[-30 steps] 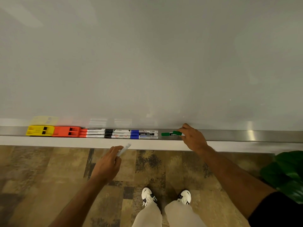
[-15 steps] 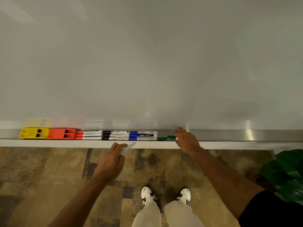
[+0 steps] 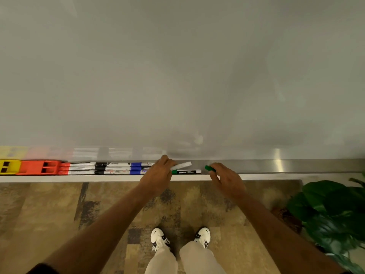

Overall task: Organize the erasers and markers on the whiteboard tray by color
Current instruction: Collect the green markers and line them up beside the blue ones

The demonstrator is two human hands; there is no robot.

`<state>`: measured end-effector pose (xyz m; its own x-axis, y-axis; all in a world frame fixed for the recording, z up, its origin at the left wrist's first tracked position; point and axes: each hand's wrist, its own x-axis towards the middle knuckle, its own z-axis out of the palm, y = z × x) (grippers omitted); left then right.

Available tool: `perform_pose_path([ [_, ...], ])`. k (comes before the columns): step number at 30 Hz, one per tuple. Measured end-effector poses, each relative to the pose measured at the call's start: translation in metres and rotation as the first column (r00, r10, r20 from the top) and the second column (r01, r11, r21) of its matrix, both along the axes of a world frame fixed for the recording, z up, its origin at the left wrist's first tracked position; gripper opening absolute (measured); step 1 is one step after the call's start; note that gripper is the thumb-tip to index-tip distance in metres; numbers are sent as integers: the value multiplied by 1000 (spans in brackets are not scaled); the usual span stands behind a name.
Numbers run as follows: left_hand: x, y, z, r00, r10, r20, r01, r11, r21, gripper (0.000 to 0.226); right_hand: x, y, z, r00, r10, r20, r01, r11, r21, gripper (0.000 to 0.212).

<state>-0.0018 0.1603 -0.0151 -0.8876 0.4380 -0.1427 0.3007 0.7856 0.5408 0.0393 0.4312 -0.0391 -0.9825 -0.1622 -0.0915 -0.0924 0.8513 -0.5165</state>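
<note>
On the metal whiteboard tray lie a yellow eraser, an orange eraser, then rows of red-capped markers, black-capped markers and blue-capped markers. A green marker lies flat on the tray between my hands. My left hand is over the tray and grips a white marker that points right. My right hand pinches a small green piece, apparently a marker cap, at its fingertips.
The whiteboard fills the upper view. The tray stretches bare to the right of my right hand. A green leafy plant stands on the floor at the right. My shoes are on patterned flooring below.
My left hand rose from below the tray's edge to the tray with the white marker. My right hand let the green marker lie and shifted right, with a green piece in its fingertips.
</note>
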Motion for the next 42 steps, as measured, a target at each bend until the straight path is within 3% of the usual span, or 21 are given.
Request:
perform_pose_path([
  [7,-13,48,-38,973,-186,-140,140,949,-284,51,33,48,4,995,-72,74,71,997,8,23],
  [14,-12,54,-58,974,-212,-83,167,912,-375,59,43,62,7,985,-114,126,111,993,36,22],
  [25,-6,48,-48,982,-185,-44,159,924,-347,58,19,36,8,997,-49,67,47,999,26,35],
  [32,14,0,-13,992,-18,-121,-12,971,-240,51,-7,-19,5,997,35,-66,-34,999,11,24],
  [36,31,-43,3,979,47,-198,-83,981,-174,47,-26,-59,-4,974,133,-186,-114,988,107,19],
  [42,50,-94,-3,980,110,-164,-132,983,-129,30,-33,-106,-22,977,155,-148,-99,939,329,32],
])
